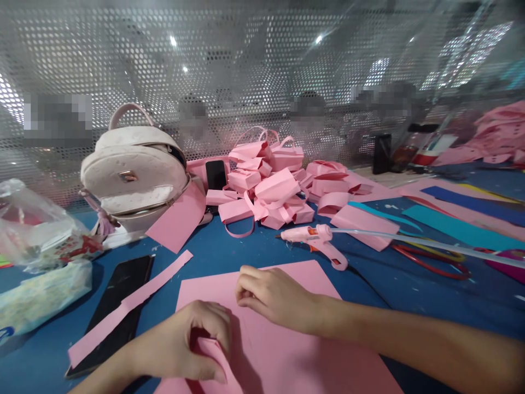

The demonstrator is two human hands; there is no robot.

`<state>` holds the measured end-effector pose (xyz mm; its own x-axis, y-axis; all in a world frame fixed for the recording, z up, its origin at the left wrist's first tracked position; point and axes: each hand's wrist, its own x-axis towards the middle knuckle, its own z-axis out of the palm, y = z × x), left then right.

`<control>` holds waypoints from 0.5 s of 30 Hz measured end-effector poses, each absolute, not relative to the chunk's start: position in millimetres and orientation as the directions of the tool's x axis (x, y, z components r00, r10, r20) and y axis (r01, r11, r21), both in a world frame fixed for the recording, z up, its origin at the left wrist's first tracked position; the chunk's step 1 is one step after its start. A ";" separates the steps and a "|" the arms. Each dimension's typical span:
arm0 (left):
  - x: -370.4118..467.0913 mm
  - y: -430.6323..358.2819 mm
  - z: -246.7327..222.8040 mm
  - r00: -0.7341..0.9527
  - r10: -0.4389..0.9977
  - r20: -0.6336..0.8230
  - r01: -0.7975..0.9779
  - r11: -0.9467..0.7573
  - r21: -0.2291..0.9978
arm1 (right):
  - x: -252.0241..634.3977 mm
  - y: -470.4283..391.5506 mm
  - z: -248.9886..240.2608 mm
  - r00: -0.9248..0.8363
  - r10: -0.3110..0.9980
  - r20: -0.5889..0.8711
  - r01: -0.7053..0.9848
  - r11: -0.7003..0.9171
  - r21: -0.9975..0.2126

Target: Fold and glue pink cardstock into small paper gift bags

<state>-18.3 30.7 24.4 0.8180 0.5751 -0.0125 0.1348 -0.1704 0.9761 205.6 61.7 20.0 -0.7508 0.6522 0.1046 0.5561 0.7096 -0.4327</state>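
A large pink sheet (pixel 287 350) lies on the blue table in front of me. My left hand (pixel 188 339) is closed on a folded pink paper piece (pixel 215 353) at the sheet's lower left, thumb on the near side and fingers curled over it. My right hand (pixel 270 295) rests on the upper middle of the sheet, its fingers curled in. Whether anything is under those fingers is hidden. A pink glue gun (pixel 314 238) with a long clear stick lies just beyond the sheet.
Folded pink paper pieces (pixel 274 191) are heaped at the back. A white backpack (pixel 135 175), black phone (pixel 118 306), pink strip (pixel 131 301) and plastic bags (pixel 45 295) are at left. Scissors (pixel 430 260) and coloured strips (pixel 471 224) lie right.
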 end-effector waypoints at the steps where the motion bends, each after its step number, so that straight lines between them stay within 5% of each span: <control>1: -18.3 31.0 24.3 0.816 0.578 -0.017 0.140 -0.168 0.976 | 205.3 61.7 19.9 -0.754 0.649 0.102 0.556 0.713 -0.429; 8: -24.8 32.9 20.6 0.776 0.628 -0.064 0.166 -0.106 0.980 | 202.8 60.3 19.4 -0.860 0.507 0.055 0.499 0.858 -0.120; 10: -27.1 33.6 19.2 0.743 0.667 -0.050 0.170 -0.116 0.979 | 202.7 58.6 20.7 -0.857 0.514 0.045 0.506 0.854 -0.121; 12: -28.4 34.6 17.5 0.704 0.710 -0.008 0.157 -0.144 0.977 | 203.7 55.9 22.7 -0.818 0.569 0.086 0.524 0.798 -0.297; 15: -28.0 36.1 14.6 0.613 0.790 0.004 0.221 -0.177 0.959 | 205.9 50.8 25.9 -0.708 0.695 0.127 0.372 0.519 -0.769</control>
<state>-28.0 36.1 14.6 0.6127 0.7903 0.0042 0.2214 -0.1767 0.9590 205.9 50.8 25.9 -0.7076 0.6951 0.1271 0.3719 0.5193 -0.7695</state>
